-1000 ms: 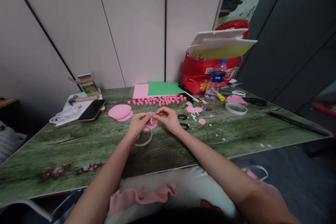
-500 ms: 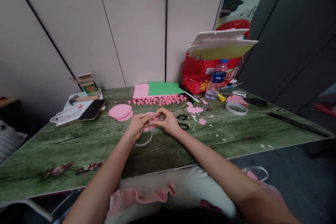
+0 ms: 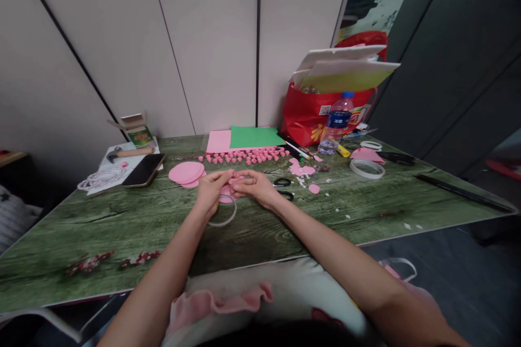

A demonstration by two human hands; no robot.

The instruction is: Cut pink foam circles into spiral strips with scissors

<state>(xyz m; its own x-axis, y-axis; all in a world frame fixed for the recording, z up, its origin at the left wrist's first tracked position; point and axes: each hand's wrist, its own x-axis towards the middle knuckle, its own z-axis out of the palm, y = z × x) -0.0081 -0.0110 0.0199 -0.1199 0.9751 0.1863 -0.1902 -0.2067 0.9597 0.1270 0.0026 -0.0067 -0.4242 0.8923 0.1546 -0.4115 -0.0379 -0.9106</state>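
Observation:
My left hand [image 3: 209, 191] and my right hand [image 3: 257, 187] meet above the middle of the table, fingers closed on a small thin pink piece [image 3: 235, 180]. Fingers partly cover it, so its full shape is hidden. Just below lies a larger pink disc [image 3: 226, 193], partly under the hands. A pale roll of tape [image 3: 223, 223] rests by my left wrist. Black-handled scissors [image 3: 290, 195] lie right beside my right hand, their blades hidden behind it. To the left of my left hand is a stack of pink discs [image 3: 186, 172].
Behind the hands run rows of small pink rolled pieces [image 3: 248, 156], with a green sheet [image 3: 258, 136] beyond. A water bottle [image 3: 336, 123] stands before a red bag [image 3: 299, 111]. Pink scraps [image 3: 308, 171], a wide tape roll [image 3: 367, 175], a phone [image 3: 143, 170] and a hammer [image 3: 136, 152] lie around.
The pink piece between my fingers now shows flatter and more spread out. My right hand's fingers have shifted and straightened somewhat; both wrists stay about where they were.

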